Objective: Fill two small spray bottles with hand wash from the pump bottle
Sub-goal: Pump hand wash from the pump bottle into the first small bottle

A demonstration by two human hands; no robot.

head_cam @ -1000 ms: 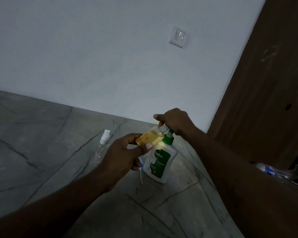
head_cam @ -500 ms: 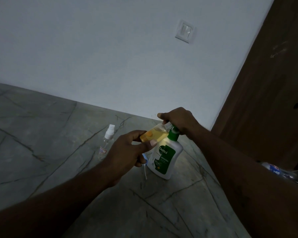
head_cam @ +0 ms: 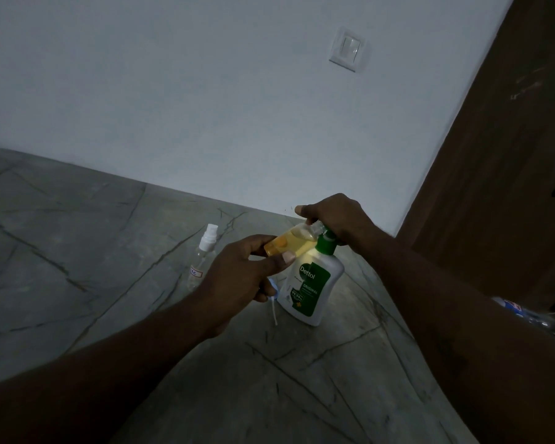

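A white Dettol pump bottle with a green label and green collar stands on the grey marble counter. My right hand grips its pump head from above. My left hand holds a small clear spray bottle, tilted on its side and partly filled with yellow liquid, its open mouth up against the pump nozzle. From the same hand's lower fingers hangs a spray cap with a thin white dip tube. A second small spray bottle, capped and white-labelled, stands upright to the left.
A white wall with a light switch rises behind the counter. A dark brown wooden door stands at the right. A plastic bottle lies at the far right behind my right forearm.
Both hands keep their grip on the small bottle and the pump head. Only the camera has shifted a little; the scene sits slightly higher and further right in view.
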